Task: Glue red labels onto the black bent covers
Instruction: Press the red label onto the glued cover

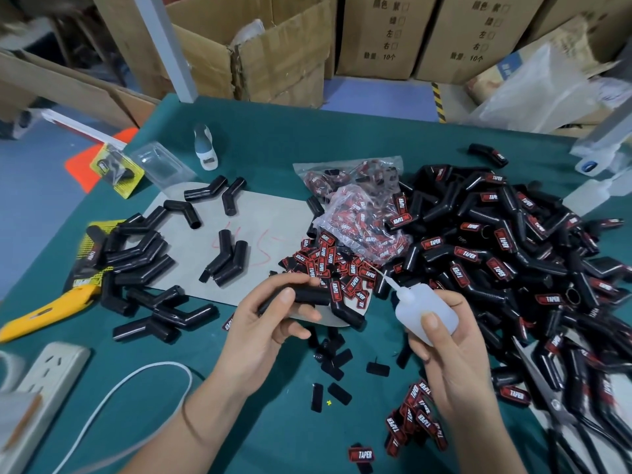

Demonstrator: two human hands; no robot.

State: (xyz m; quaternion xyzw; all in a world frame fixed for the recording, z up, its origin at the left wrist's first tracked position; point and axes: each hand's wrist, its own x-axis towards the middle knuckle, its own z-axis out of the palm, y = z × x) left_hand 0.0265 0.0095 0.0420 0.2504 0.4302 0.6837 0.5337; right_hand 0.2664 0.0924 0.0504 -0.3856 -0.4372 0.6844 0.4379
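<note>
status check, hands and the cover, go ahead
Left hand grips a black bent cover, label already on. Right hand holds the glue bottle, nozzle aimed up-left. Nothing between them.

Both forearms enter from the lower edge and angle inward over the table, bare to the frame's edge. The left hand [270, 323] is raised, palm turned toward the right, with fingers curled around a black bent cover [318, 297]; the thumb lies along the cover's upper side and the fingertips wrap beneath it. The right hand [451, 340] is held at about the same height, near the left but not touching it, gripping a small white glue bottle [425, 314]. Its thumb presses the bottle's near face, with the nozzle pointing up and to the left.
</note>
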